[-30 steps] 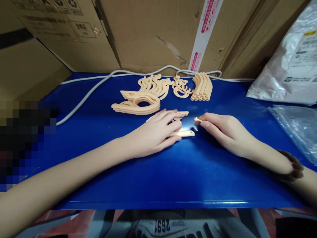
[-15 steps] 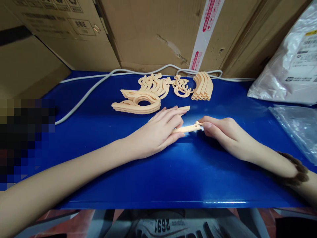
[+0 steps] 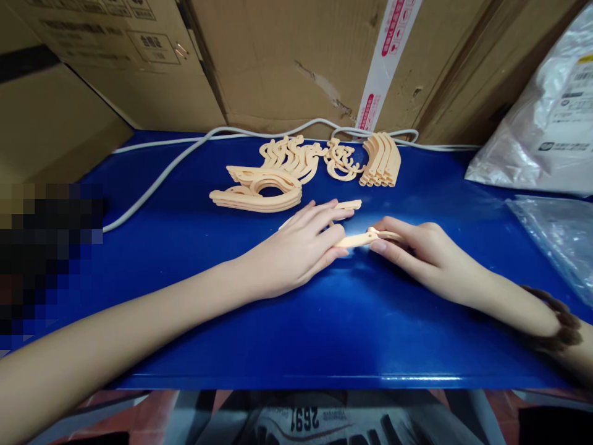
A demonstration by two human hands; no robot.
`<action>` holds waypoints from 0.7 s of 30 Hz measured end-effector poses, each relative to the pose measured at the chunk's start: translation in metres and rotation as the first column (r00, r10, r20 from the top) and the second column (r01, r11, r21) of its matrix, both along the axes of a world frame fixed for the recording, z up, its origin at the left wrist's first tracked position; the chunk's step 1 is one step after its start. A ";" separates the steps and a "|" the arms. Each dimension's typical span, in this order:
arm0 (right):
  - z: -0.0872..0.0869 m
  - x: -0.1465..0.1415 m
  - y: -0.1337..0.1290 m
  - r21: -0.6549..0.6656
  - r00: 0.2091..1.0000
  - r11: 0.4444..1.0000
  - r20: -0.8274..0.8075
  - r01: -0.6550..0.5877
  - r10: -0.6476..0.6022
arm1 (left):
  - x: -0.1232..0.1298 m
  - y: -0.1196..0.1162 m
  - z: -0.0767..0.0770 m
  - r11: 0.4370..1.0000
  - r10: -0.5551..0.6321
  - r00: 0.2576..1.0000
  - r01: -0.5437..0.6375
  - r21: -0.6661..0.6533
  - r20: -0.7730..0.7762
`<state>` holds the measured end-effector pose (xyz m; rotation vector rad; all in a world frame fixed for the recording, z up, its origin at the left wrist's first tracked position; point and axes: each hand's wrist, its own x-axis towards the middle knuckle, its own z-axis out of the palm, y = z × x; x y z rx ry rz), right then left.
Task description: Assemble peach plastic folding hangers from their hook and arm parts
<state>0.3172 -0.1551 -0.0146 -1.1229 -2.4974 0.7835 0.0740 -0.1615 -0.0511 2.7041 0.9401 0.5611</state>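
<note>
My left hand (image 3: 308, 247) is closed on a beige plastic piece (image 3: 354, 240), pinching it between thumb and fingers. Part of that piece lies hidden under the palm, and another beige end (image 3: 349, 204) shows beyond the fingertips. My right hand (image 3: 412, 247) pinches a thin curved beige part (image 3: 391, 235) at the right end of the held piece, where the two touch. Behind my left hand rest stacked beige curved frames (image 3: 259, 201), several wavy hook pieces (image 3: 290, 154), small hooks (image 3: 340, 162) and a neat pile of curved arms (image 3: 382, 162).
A white cable (image 3: 160, 179) runs along the back of the blue table (image 3: 296, 346). Cardboard boxes (image 3: 278, 62) stand behind it. At the right are a white plastic package (image 3: 532, 136) and a clear bag (image 3: 556, 235).
My right fingers have shifted slightly left onto the joint, and more of the thin curved part shows beneath them. The held piece has moved slightly right in my left hand.
</note>
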 end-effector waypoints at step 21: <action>-0.010 0.003 -0.005 0.227 0.988 0.972 0.156 -0.056 0.020 | -0.004 -0.002 -0.003 1.000 -0.004 1.000 0.004 -0.008 0.006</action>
